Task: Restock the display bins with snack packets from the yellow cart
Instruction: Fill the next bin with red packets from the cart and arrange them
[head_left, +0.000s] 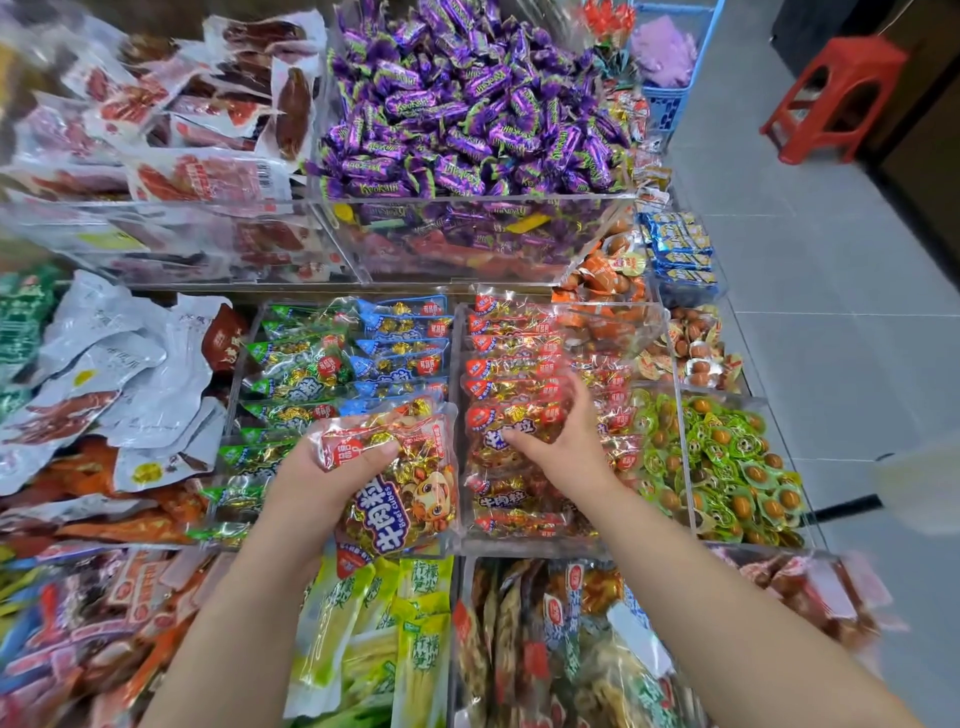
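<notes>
Both hands are over the display, low of centre.

- Left hand (322, 467), at 7 o'clock, grasps a stack of red-and-gold plastic snack packets (410, 499). The thumb lies across the top packet. The stack is tilted over the divide between two bins.
- Right hand (566, 447), at 5 o'clock, is inside a clear acrylic bin (524, 543). We see thumb and fingers curled round a red packet (519, 421) in the row standing there.
- At that bin's 9 o'clock are green and blue foil packets (332, 358).
- At 12 o'clock is a heap of purple wrapped sweets (467, 104).
- At 4 o'clock are green-sealed egg packs (727, 467).
- At 2 o'clock a red plastic stool (831, 88) stands on the grey tiled floor (831, 338).
</notes>
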